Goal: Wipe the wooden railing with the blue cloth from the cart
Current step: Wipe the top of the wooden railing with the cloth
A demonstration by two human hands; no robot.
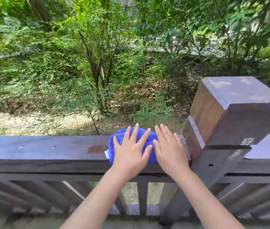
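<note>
The dark wooden railing (44,151) runs across the lower half of the head view. A folded blue cloth (114,146) lies on its top rail, just left of a thick square post. My left hand (131,149) lies flat on the cloth with its fingers spread, pressing it onto the rail. My right hand (169,149) lies flat beside it, fingers together, its thumb edge on the cloth's right end and the rest over the rail. A small white tag shows at the cloth's left edge. The cart is not in view.
The square post (233,113) rises above the rail right of my hands. Water drops and a rusty-brown patch (96,149) sit on the rail left of the cloth. Slanted balusters (31,195) fill the railing below. Bushes, trees and leaf-strewn ground lie beyond.
</note>
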